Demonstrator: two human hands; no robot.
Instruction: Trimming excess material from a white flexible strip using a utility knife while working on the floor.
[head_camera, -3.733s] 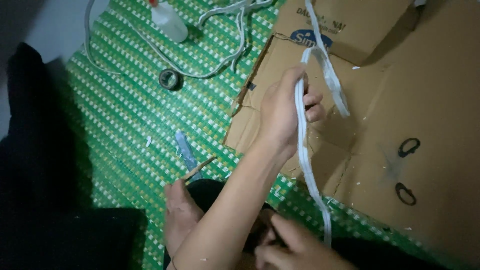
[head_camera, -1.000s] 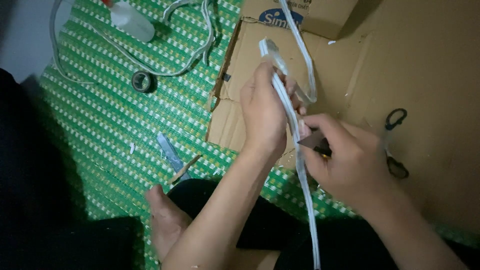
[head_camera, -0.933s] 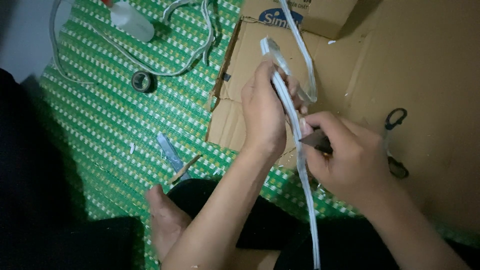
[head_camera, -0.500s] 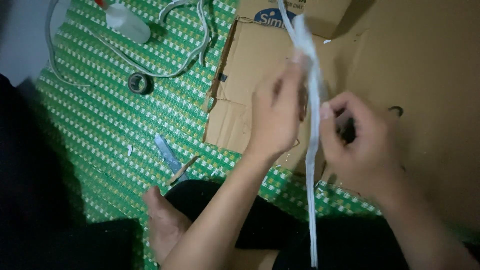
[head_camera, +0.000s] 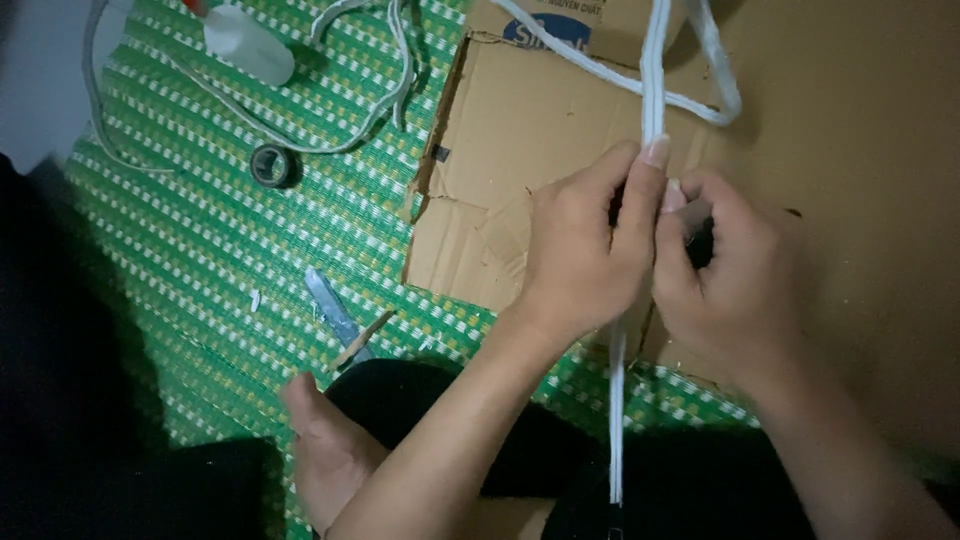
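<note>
Both hands close on a white strap over flattened cardboard

The left hand (head_camera: 580, 250) and right hand (head_camera: 725, 270) sit touching each other, fingers (head_camera: 640, 200) clenched around the white strap (head_camera: 655, 60), which runs upright between them, loops above across the cardboard (head_camera: 520, 130) and hangs down below toward the person's lap. A dark object shows in the right hand's grip; what it is cannot be told. The work on the strap looks to be mid-way: the strap is gripped and taut, but no finished cut or join is visible. On the green mat (head_camera: 200, 230) to the left lie a knife (head_camera: 335, 318), a small tape roll (head_camera: 270, 165), a white bottle (head_camera: 245, 40) and a loose cord (head_camera: 390, 70), none being touched. A bare foot (head_camera: 325, 450) rests near the knife.
</note>
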